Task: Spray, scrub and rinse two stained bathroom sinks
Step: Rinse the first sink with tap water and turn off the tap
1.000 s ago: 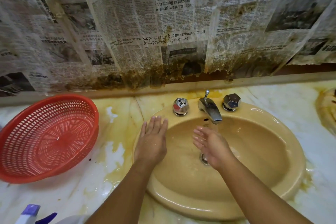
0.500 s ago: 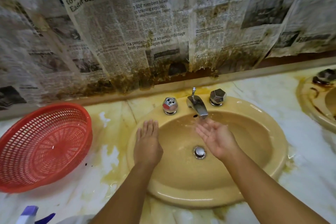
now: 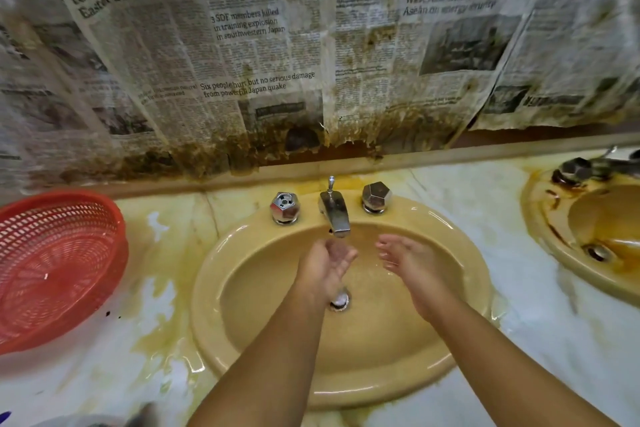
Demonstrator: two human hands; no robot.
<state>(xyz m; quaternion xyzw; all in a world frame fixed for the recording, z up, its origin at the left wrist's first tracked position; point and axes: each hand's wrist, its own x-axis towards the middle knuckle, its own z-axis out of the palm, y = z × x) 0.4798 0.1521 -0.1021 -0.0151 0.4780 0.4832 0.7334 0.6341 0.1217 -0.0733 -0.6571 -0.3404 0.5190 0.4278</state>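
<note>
The beige oval ceramic sink (image 3: 206, 295) sits in the middle of the counter, and its bowl looks free of dark stains. Water runs from the chrome spout (image 3: 335, 215) onto your left hand (image 3: 325, 263), which is cupped and holds nothing. Your right hand (image 3: 412, 263) is open just beside it, the two apart. This looks like the rinse stage here.

The second beige sink (image 3: 533, 225), far right, still carries brown streaks, so spraying, scrubbing and rinsing remain there. Yellow staining rings the white marble counter (image 3: 540, 340). A red plastic mesh basket (image 3: 59, 263) sits left, and stained newspaper sheets (image 3: 242, 45) hang behind. Nothing blocks your reach.
</note>
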